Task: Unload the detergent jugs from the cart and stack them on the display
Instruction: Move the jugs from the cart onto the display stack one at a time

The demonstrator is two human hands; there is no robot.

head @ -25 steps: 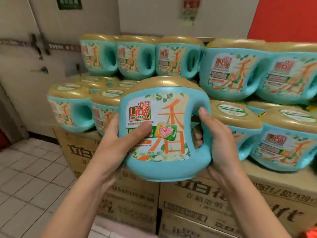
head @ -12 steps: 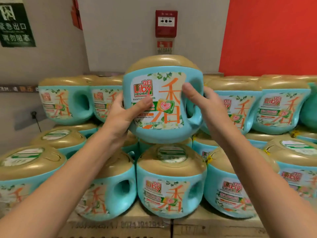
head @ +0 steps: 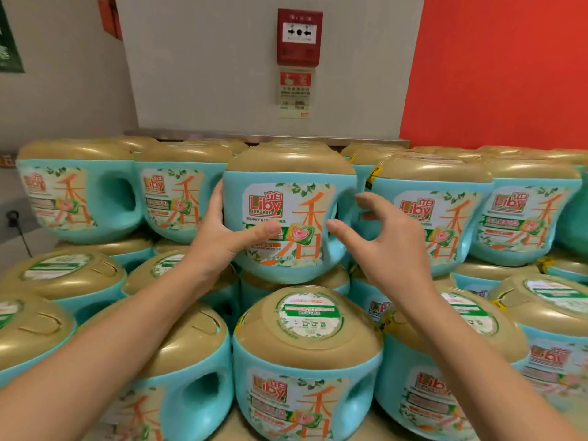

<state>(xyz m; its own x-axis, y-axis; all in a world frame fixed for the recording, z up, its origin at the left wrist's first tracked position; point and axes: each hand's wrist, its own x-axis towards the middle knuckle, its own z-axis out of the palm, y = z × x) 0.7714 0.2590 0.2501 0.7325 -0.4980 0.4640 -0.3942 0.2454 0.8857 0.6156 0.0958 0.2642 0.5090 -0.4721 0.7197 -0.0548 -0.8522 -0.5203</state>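
Placing seems nearly done: the left hand [head: 219, 237] grips the jug [head: 288, 218], set on the display [head: 429, 211] just right of it, while the right hand [head: 385, 243] hovers open beside it; next, letting go.

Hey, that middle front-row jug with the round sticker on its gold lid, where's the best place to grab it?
Grip the front-row jug by its moulded handle on the right edge, hooking into the cut-out from the front. It stands upright, label forward, and the neighbouring jug crowds that side, so a sideways approach looks blocked. Your right hand is free.
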